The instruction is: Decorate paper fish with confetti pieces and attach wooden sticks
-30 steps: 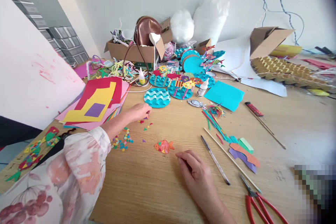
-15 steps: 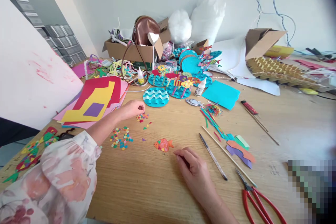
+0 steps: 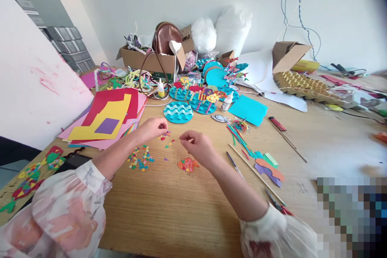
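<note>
My left hand (image 3: 155,127) is over a small pile of cut paper bits (image 3: 165,136). Its fingers are pinched together; anything between them is too small to make out. Across from it, my right hand (image 3: 198,145) hovers above the table with thumb and fingers drawn together, and I cannot see what they hold, if anything. Just below that hand lies an orange paper fish (image 3: 188,164) with red patches. Many coloured paper dots (image 3: 141,158) are scattered below my left wrist, and a few loose triangles (image 3: 169,143) lie between the hands.
Coloured sheets (image 3: 105,117) are stacked at left. Wavy blue discs (image 3: 178,113), glue bottles (image 3: 226,102) and a blue sheet (image 3: 248,110) lie farther back. To the right are a pen (image 3: 234,163), a thin stick (image 3: 256,174), paper scraps (image 3: 269,171) and partly hidden red-handled scissors (image 3: 276,203).
My right hand has moved up and left, from beside the orange fish to above it, nearer my left hand. My left hand stays by the paper bits. The view has shifted slightly.
</note>
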Available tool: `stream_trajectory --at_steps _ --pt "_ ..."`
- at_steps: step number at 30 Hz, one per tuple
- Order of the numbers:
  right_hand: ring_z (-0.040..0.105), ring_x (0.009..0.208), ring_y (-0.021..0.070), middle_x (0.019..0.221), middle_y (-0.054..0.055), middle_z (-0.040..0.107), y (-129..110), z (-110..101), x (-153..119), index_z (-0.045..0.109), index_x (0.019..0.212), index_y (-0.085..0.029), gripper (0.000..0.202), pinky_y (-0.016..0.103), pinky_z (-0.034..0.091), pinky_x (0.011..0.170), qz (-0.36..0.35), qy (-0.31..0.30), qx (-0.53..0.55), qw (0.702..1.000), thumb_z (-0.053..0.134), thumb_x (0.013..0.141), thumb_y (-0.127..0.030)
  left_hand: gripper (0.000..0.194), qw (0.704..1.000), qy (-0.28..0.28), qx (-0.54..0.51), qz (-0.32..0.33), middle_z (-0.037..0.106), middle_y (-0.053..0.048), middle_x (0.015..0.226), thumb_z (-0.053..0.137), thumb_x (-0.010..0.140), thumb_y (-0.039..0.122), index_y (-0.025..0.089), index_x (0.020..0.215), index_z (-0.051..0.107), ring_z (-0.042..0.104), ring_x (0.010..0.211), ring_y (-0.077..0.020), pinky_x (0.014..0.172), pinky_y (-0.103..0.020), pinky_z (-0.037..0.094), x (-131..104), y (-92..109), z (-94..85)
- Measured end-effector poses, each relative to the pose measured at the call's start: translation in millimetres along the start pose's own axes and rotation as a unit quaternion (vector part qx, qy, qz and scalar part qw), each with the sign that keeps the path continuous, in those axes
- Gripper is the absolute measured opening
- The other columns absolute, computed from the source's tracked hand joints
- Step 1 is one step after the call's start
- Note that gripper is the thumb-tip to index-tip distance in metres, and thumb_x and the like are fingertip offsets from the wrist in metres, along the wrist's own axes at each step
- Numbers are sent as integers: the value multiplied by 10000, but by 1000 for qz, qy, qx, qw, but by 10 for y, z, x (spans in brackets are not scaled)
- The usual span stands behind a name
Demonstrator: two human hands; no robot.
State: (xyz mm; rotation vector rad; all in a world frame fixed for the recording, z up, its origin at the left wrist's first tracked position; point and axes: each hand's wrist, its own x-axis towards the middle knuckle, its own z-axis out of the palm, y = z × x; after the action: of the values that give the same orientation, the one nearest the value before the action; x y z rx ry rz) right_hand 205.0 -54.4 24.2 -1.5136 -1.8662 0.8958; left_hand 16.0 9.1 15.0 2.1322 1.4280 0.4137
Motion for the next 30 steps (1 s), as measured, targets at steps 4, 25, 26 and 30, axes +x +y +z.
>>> stream_trajectory --at_steps 4,25,26,30 --pt "530 528 92 647 -5 628 2 174 314 641 717 -176 120 199 372 503 19 -25 -1 999 521 717 -173 96 1000 11 3 5 577 26 615 491 714 230 168 689 560 521 585 -115 548 -207 360 -112 162 -38" --pt "364 380 48 421 -80 413 59 254 511 516 602 -165 126 177 257 391 82 -91 79 989 505 727 -180 151 995 -25 -98 11 591 24 636 504 716 263 165 814 563 551 590 -119 538 -203 391 -16 -75 129" --pt "360 378 47 414 -82 409 61 250 514 514 597 -167 130 178 251 391 82 -92 83 989 503 726 -176 185 995 -31 -99 13 595 25 655 514 707 256 166 858 571 554 604 -119 543 -201 395 -14 -66 138" --pt "358 379 45 406 -85 411 67 254 528 515 590 -169 124 180 242 399 84 -93 100 987 504 714 -158 167 997 -41 -67 20 605 24 667 546 684 253 160 809 609 556 639 -128 559 -201 386 -7 -20 169"
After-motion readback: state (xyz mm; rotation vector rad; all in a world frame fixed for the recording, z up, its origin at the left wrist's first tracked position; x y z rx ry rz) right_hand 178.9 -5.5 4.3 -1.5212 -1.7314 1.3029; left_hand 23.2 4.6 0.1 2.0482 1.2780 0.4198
